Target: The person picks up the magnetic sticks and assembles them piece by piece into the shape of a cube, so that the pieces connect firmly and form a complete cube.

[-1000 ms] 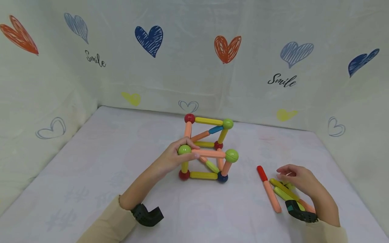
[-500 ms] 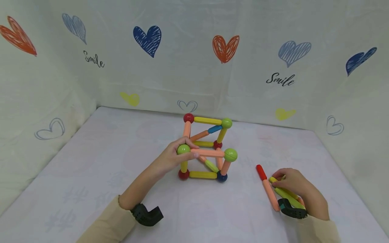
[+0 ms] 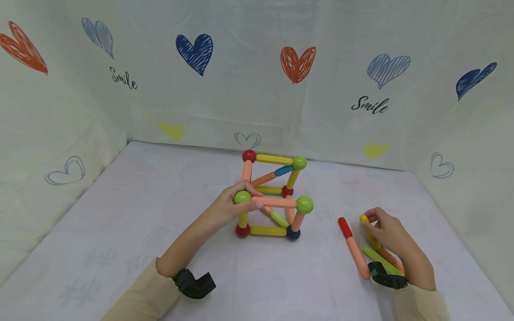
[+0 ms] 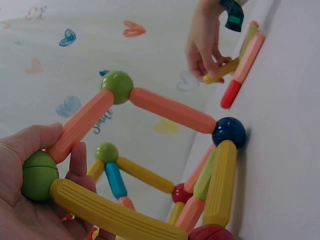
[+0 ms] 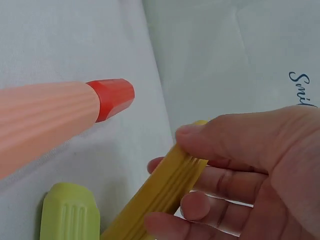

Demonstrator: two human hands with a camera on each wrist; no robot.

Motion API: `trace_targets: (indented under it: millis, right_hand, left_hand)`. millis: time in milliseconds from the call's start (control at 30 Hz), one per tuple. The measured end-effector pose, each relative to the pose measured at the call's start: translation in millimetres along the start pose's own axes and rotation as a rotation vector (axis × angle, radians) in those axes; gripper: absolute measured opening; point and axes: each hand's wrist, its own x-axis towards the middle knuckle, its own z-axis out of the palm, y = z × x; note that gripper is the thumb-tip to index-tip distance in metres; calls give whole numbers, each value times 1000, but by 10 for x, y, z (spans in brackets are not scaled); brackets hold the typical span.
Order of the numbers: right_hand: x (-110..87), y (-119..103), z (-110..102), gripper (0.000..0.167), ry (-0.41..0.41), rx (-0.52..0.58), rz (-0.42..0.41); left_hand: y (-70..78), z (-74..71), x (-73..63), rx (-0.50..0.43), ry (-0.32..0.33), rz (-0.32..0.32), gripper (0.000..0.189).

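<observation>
A box-like frame of magnetic building sticks and balls point(image 3: 268, 231) stands mid-table, with diagonal sticks at its front and back. My left hand point(image 3: 221, 209) grips its near upper left corner, fingers and thumb around the green ball point(image 4: 40, 176) and the end of the salmon stick point(image 4: 82, 125). Over at the right, my right hand point(image 3: 391, 232) pinches a yellow magnetic stick point(image 5: 160, 192) near its far end, thumb on one side and fingers on the other. The stick slants, its raised end pointing away from me; its lower end is by an orange stick point(image 3: 391, 259).
Left of the right hand lies a salmon stick point(image 3: 358, 258) joined end to end with a red one point(image 3: 345, 227). A light green stick point(image 3: 379, 258) lies beside the right wrist. White cloth with printed hearts point(image 3: 298, 64) walls the table's back and sides.
My right hand moved left to the loose sticks, took hold of the yellow one and raised its far end. The left hand and the stick frame stayed put.
</observation>
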Motion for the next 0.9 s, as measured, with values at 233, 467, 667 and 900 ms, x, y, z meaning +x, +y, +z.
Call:
trace_targets:
  millis: [233, 467, 667, 900]
  right_hand:
    - [0, -40, 13, 36, 61, 76, -55]
    - [0, -118, 30, 36, 120, 160, -128]
    - [-40, -244, -5, 31, 172, 277, -318]
    - [-34, -376, 43, 26, 89, 446, -437]
  left_hand:
    - [4, 0, -2, 5, 2, -5, 22]
    - [1, 0, -1, 3, 5, -13, 24]
    - [1, 2, 1, 5, -1, -1, 25]
    - [6, 0, -3, 4, 0, 3, 23]
